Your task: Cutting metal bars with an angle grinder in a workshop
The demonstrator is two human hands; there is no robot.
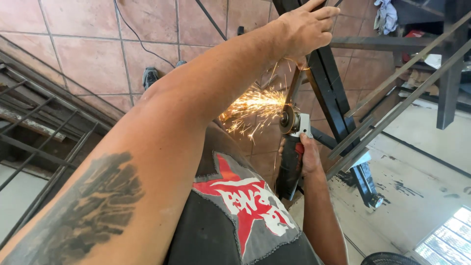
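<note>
Grinder (pixel 290 162) and its spinning disc (pixel 288 119) are sitting low in the middle of the view, the dark body with a red band running down and the grey head turned up toward a thin metal strip (pixel 294 86). Sparks (pixel 252 105) are spraying out to the left of the disc, across the tiled floor (pixel 93 59) below. The right hand (pixel 308 156) is wrapping closed around the grinder's body just beneath the head, fingers curled tight on it, so the tool is lying inside that grip with the disc just above the knuckles. The left hand (pixel 306 27) is reaching up and across, well above the grinder, its fingers folding over the top of the strip beside the black steel frame (pixel 328 88); the palm is pressing against the metal and the fingers are nearly straight, only partly closed. The tattooed left forearm is filling the lower left. More black bars (pixel 39 122) are leaning at the left edge.
</note>
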